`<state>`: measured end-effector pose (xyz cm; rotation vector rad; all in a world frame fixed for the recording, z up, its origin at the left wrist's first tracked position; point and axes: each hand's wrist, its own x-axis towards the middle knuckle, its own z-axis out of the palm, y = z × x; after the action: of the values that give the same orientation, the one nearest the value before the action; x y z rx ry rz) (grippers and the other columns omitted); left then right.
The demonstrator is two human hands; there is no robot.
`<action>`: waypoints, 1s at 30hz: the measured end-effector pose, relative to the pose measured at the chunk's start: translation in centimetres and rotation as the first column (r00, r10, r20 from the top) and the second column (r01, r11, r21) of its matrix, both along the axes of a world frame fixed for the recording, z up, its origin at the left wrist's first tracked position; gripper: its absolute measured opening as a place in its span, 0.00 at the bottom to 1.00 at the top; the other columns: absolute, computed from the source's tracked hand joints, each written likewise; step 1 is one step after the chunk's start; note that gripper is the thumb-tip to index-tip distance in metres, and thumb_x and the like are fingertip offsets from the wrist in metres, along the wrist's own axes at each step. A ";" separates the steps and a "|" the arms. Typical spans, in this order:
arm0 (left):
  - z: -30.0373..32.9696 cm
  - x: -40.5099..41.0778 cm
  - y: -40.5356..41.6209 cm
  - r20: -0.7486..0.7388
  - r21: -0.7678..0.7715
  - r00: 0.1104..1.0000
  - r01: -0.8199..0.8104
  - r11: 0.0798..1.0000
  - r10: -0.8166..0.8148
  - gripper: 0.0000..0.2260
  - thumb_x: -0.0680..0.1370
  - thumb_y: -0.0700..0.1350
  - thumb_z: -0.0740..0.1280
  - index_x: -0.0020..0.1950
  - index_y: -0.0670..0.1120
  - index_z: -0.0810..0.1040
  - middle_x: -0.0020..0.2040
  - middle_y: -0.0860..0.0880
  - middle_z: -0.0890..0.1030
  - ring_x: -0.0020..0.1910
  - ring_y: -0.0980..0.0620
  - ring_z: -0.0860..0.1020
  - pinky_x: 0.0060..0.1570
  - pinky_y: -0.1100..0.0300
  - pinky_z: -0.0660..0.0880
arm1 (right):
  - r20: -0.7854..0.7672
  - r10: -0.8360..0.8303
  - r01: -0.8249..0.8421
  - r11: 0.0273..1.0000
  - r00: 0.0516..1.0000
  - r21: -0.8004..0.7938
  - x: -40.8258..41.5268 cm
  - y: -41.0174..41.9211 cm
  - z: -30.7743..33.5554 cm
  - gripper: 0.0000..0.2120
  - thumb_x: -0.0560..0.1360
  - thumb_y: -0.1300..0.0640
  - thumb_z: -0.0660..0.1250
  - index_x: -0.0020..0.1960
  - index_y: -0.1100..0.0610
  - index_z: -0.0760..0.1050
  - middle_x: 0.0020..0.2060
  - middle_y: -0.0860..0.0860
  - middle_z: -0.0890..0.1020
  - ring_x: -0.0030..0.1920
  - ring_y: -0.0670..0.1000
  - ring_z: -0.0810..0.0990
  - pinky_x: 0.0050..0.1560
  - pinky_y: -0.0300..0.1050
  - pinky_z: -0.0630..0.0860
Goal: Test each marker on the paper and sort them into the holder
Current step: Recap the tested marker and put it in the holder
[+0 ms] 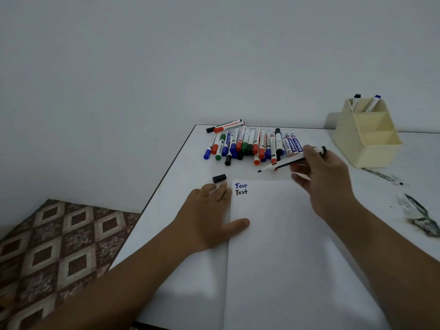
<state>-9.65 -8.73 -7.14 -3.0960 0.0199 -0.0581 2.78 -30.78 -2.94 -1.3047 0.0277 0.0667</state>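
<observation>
A patterned brown mat lay on the floor left of the white table. The left hand rested flat at the left edge of the sheet of paper, fingers straight, thumb lying on the sheet. Just beyond its fingertips a loose black cap lay on the table. At the paper's top left corner the word "Test" stood twice, once in blue and once in black below it. Farther back lay a pile of capped markers in blue, red, green and black. The right hand gripped an uncapped black marker, held above the paper's top edge with its tip pointing left. At the right stood a cream holder, its rear compartment holding a black-capped marker and a blue-capped marker. Dark ink smears marked the table's right side.
</observation>
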 end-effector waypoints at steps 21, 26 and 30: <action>-0.5 0.0 0.4 0.016 -0.036 1.000 0.020 0.999 -0.019 0.43 0.74 0.76 0.46 0.81 0.50 0.54 0.82 0.51 0.54 0.78 0.51 0.53 0.75 0.52 0.53 | 0.038 0.263 -0.252 0.951 0.964 -0.181 -1.4 4.1 -2.9 0.13 0.75 0.64 0.75 0.56 0.59 0.74 0.43 0.58 0.85 0.43 0.56 0.87 0.53 0.58 0.84; -0.5 0.3 0.5 0.004 -0.024 1.000 0.018 1.000 -0.018 0.44 0.73 0.76 0.44 0.81 0.50 0.54 0.82 0.51 0.54 0.79 0.51 0.53 0.75 0.52 0.53 | 0.055 0.297 -0.271 0.923 0.953 -0.274 -1.8 4.4 -3.2 0.12 0.76 0.61 0.75 0.54 0.55 0.74 0.44 0.57 0.87 0.45 0.58 0.88 0.55 0.59 0.83; -0.6 0.3 0.5 -0.004 -0.026 1.000 0.020 0.999 -0.020 0.45 0.72 0.77 0.43 0.81 0.50 0.54 0.82 0.51 0.53 0.79 0.51 0.53 0.75 0.51 0.53 | 0.069 0.320 -0.279 0.898 0.945 -0.341 -1.9 4.5 -3.4 0.13 0.76 0.59 0.75 0.55 0.55 0.73 0.45 0.56 0.87 0.44 0.55 0.88 0.55 0.58 0.83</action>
<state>-9.37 -8.18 -7.73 -3.1219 0.0506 -0.0531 0.92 -26.30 -6.33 -1.6372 -0.2811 0.2547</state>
